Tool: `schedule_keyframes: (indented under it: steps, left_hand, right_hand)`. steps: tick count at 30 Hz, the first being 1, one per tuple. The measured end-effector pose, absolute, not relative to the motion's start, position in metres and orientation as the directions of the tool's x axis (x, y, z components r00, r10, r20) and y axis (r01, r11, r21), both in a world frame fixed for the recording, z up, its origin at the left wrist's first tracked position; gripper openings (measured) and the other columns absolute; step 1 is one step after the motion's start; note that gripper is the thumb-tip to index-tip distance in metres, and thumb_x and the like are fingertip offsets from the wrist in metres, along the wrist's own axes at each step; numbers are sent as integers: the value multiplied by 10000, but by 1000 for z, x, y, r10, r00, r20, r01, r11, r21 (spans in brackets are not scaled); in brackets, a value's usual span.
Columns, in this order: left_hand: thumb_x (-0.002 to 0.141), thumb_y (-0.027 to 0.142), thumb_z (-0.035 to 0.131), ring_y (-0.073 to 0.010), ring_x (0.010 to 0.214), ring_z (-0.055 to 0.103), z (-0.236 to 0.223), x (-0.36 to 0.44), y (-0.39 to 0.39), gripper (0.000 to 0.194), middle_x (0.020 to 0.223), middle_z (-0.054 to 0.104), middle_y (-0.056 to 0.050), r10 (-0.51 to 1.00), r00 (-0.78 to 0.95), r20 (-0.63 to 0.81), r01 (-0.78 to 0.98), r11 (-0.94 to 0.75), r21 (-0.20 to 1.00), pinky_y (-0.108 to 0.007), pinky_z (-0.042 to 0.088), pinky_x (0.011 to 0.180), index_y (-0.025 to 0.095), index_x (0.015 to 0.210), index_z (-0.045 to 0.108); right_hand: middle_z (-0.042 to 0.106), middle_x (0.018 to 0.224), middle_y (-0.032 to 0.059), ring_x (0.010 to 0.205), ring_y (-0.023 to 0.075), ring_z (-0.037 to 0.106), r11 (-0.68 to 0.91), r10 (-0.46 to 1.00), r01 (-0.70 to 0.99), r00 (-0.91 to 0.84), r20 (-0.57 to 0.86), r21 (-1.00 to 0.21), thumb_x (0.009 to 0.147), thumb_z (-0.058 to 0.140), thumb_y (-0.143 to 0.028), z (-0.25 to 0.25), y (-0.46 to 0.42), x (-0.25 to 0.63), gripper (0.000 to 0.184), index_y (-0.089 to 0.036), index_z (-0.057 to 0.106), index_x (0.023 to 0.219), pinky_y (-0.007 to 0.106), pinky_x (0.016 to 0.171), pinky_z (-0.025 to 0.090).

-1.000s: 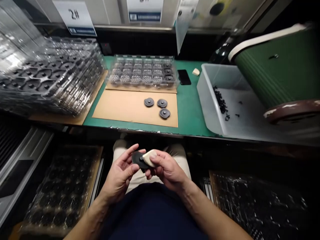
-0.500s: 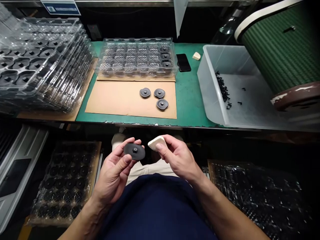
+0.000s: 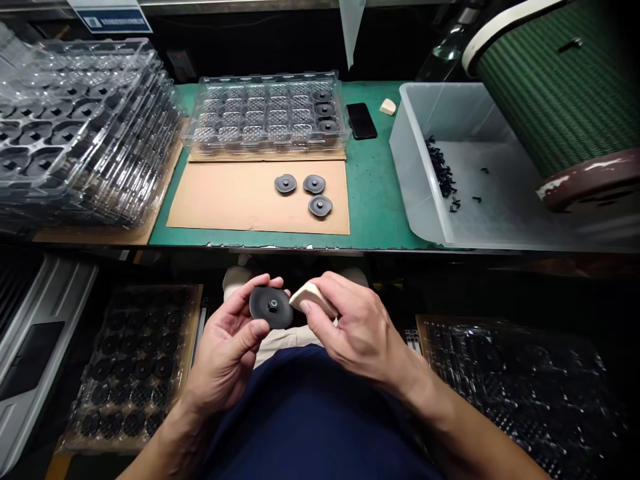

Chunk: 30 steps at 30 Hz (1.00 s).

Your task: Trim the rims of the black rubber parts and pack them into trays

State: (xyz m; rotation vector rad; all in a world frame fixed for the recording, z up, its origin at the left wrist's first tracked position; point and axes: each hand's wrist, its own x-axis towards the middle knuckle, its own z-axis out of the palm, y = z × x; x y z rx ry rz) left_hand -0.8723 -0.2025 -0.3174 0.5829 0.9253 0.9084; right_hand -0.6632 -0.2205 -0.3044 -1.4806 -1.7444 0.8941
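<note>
In front of my lap, my left hand (image 3: 227, 340) grips a black oval disc (image 3: 263, 307) by its edge, the raised centre stud facing up. My right hand (image 3: 357, 327) pinches a cream-coloured block (image 3: 313, 297), which looks like an eraser or a piece of sponge. The block's tip is at the right rim of the disc, seemingly touching it. Beyond them, a sheet of brown cardboard (image 3: 225, 200) lies on the green bench, and three similar black discs (image 3: 320, 207) rest on its right part.
A clear plastic tray (image 3: 265, 110) holds several discs in its right column. Stacked trays (image 3: 90, 133) stand at left. Right of a phone (image 3: 361, 121) and a small cream piece (image 3: 387, 107) is a translucent bin (image 3: 425, 200) with small black parts. A green conveyor belt (image 3: 555, 93) overhangs it.
My right hand has brought the cream block left, up to the disc's rim. The disc in my left hand has tilted slightly. The whole view has shifted a little.
</note>
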Motion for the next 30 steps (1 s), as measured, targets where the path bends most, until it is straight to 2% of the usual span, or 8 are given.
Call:
schedule_keyframes:
  steps: [4,7,10,15,18,23,27,30]
  left_hand:
    - [846,186,827,-209,1221,690,-315,-873,-203,501,1443,659,-112,861,315,-399,-423,504,753,-211,557,1031,231,1329,701]
    - [848,194,828,-195,1217,686,-315,-874,-205,506,1447,655,-116,864,317,-391,-421,497,758,-190,550,1024,225,1335,696]
    - [858,198,818,-219,1243,675,-316,-876,-206,509,1473,633,-119,865,330,-377,-432,494,755,-225,551,1047,228,1348,686]
    - [857,188,816,-218,1253,675,-317,-879,-205,502,1451,652,-117,859,334,-388,-446,506,738,-197,535,1053,227,1343,695]
    - [855,184,817,-230,1267,669,-317,-879,-204,500,1442,659,-104,863,320,-390,-453,501,738,-210,537,1061,240,1338,701]
    - [830,152,828,-232,1252,670,-318,-877,-204,566,1410,674,-65,877,290,-384,-415,477,775,-253,564,1047,291,1360,684]
    - [837,202,839,-183,1212,677,-319,-880,-206,567,1349,708,-71,877,300,-375,-389,471,791,-183,524,1052,271,1377,681]
    - [890,296,797,-188,1177,694,-319,-881,-208,538,1300,732,-90,858,307,-412,-417,511,752,-200,538,1042,266,1410,658]
  right_hand:
    - [503,738,-34,656,114,444,82,976,400,-216,-7,-913,1012,553,-277,-304,-217,-664,195,-204,568,833,277,622,347]
    - [498,759,-31,675,113,439,78,993,428,-118,30,-900,1006,567,-267,-302,-217,-664,204,-199,564,814,274,640,352]
    - [509,735,-37,651,111,449,75,970,328,-241,-7,-942,1010,563,-273,-304,-217,-665,183,-198,594,846,266,610,362]
    - [588,852,8,772,140,526,124,992,594,-48,119,-795,1030,543,-257,-319,-214,-664,184,-195,674,916,297,745,396]
    - [618,851,4,766,139,547,53,998,537,-9,57,-842,1021,574,-266,-319,-214,-664,150,-201,701,975,291,719,402]
    - [567,760,-25,665,116,493,50,977,311,-212,-18,-949,1014,567,-279,-305,-219,-668,156,-195,659,920,271,607,377]
    - [512,786,-18,707,120,467,183,979,458,-168,118,-870,988,572,-210,-305,-219,-669,131,-193,607,863,282,678,382]
    - [517,769,-21,683,117,469,206,963,422,-246,107,-883,988,576,-195,-306,-217,-668,130,-197,606,861,279,653,383]
